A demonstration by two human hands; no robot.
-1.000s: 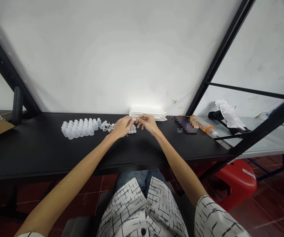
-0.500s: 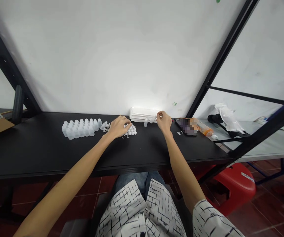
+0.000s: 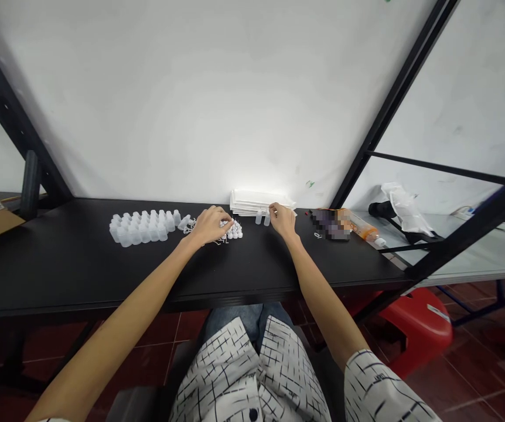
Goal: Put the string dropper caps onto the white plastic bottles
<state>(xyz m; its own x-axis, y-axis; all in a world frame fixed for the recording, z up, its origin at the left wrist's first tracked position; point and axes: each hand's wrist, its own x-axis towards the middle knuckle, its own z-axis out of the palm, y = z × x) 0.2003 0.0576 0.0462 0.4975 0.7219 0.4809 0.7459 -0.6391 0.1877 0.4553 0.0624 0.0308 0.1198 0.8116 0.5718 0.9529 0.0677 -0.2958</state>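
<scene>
Two small translucent plastic bottles [image 3: 262, 219] stand upright side by side near the middle of the black table [image 3: 50, 275], just beside the right hand [image 3: 282, 221]. Its grip is narrow, the fingers curled in at the bottles' right, and whether it holds anything cannot be told. The left hand [image 3: 209, 226] is a little to the left, its grip arched over a tight cluster of small white pointed caps [image 3: 235, 230]; whether it holds one cannot be told either. Further left sits a packed group of similar translucent bottles [image 3: 140, 228], too pale to show whether anything is inside, with tangled white loops [image 3: 190, 227] at its right end. Behind the hands lies a stack of flat white packets [image 3: 256, 202]; to the right are a blurred-out object [image 3: 331, 224] and an orange-tinted bottle [image 3: 364, 227] lying on its side.
</scene>
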